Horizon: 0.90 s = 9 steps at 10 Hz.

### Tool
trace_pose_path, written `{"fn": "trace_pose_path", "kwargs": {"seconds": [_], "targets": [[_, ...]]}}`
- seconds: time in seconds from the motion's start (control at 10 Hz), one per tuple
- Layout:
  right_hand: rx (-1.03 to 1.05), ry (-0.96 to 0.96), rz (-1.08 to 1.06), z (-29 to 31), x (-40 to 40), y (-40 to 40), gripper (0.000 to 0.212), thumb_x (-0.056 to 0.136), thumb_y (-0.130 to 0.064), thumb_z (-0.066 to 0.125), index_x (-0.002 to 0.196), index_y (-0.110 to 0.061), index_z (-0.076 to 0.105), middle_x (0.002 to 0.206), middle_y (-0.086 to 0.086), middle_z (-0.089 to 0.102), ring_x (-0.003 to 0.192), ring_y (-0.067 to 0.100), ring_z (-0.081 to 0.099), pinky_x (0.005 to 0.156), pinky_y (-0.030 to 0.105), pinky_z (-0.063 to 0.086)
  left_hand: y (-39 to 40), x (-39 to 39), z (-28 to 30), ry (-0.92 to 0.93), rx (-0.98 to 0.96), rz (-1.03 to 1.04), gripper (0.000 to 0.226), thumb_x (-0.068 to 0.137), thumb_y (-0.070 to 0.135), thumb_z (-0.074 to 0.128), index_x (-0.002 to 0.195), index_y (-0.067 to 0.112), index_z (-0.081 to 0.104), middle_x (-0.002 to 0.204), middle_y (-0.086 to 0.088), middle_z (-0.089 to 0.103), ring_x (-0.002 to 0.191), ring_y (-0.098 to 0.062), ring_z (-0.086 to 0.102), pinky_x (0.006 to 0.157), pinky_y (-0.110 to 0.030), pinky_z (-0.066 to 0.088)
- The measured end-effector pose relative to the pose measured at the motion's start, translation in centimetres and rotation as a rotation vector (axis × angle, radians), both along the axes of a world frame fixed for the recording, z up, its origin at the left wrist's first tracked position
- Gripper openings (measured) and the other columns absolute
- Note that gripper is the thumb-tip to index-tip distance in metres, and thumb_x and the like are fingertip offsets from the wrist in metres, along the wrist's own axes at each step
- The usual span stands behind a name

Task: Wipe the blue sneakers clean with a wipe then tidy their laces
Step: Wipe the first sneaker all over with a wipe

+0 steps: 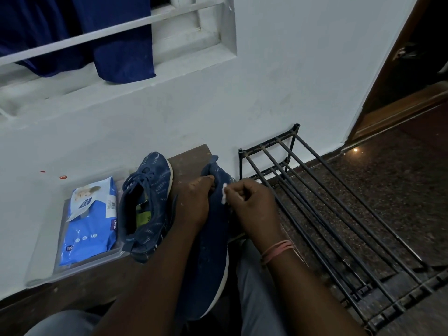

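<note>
One sneaker (213, 238) half-hidden behind left hand (194, 202), wipe (224, 196) mostly inside right hand (247, 202)

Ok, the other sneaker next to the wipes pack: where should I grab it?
Probably by the heel collar, from above. That sneaker lies on the bench, opening up and heel toward you, toe at the wall. The wipes pack crowds one side and the left hand the other.

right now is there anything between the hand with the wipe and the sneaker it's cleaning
Nothing visible. The right hand pinches the white wipe right against the held sneaker, which the left hand grips near its top. The other sneaker and the wipes pack lie off to the left.
</note>
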State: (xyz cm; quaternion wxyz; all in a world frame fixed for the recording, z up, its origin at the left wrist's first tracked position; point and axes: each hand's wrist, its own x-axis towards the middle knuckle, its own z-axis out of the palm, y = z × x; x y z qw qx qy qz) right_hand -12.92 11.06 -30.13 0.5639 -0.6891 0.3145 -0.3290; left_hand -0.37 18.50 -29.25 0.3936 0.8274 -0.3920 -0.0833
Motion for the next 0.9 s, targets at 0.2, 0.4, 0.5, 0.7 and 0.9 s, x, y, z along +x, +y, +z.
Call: {"fn": "trace_pose_path", "kwargs": {"seconds": [0.2,0.4,0.5,0.7,0.9], "targets": [[0.108,-0.033,0.181,-0.2,-0.4,0.0,0.016,0.088,-0.009,0.076,0.073,-0.007,0.073,0.064,-0.003,0.071,0.056,0.005,0.062,0.056,0.021,0.048,0.2,0.2,0.0,-0.156,-0.025,-0.057,0.039,0.089,0.023,0.035,0.077,0.001,0.064,0.064,-0.013,0.06,0.06,-0.014,0.048,0.058,-0.028,0.034],[0.131,0.006,0.241,-0.4,-0.7,-0.2,0.014,0.087,-0.011,0.077,0.075,-0.005,0.073,0.066,0.005,0.072,0.055,0.009,0.063,0.054,0.025,0.05,0.1,0.4,-0.3,0.026,-0.026,0.004,0.032,0.095,0.01,0.044,0.095,-0.004,0.073,0.083,-0.021,0.07,0.074,-0.031,0.064,0.072,-0.033,0.047],[0.11,-0.03,0.058,-0.7,-0.4,-0.4,0.016,0.087,-0.016,0.077,0.072,-0.014,0.072,0.067,0.0,0.072,0.061,0.011,0.066,0.059,0.03,0.053,0.0,0.2,0.1,0.104,-0.069,-0.019,0.041,0.091,0.02,0.036,0.083,-0.002,0.07,0.072,-0.015,0.066,0.067,-0.019,0.057,0.06,-0.034,0.046],[0.029,-0.008,-0.033,-0.6,0.2,0.4,0.02,0.089,-0.018,0.075,0.07,-0.022,0.069,0.07,-0.007,0.071,0.065,0.007,0.068,0.064,0.032,0.057,-0.2,0.1,-0.6,0.097,-0.056,0.06,0.043,0.09,0.02,0.037,0.1,0.0,0.074,0.088,0.002,0.055,0.086,-0.015,0.049,0.078,-0.027,0.037],[-0.06,-0.009,0.075,-0.4,0.2,0.2,0.016,0.089,-0.018,0.075,0.073,-0.022,0.073,0.07,-0.015,0.069,0.065,0.005,0.064,0.064,0.026,0.055,-0.3,0.4,-0.7,0.207,-0.139,0.046,0.025,0.092,0.024,0.044,0.071,0.016,0.057,0.066,-0.005,0.055,0.068,-0.018,0.048,0.064,-0.045,0.043]]}}
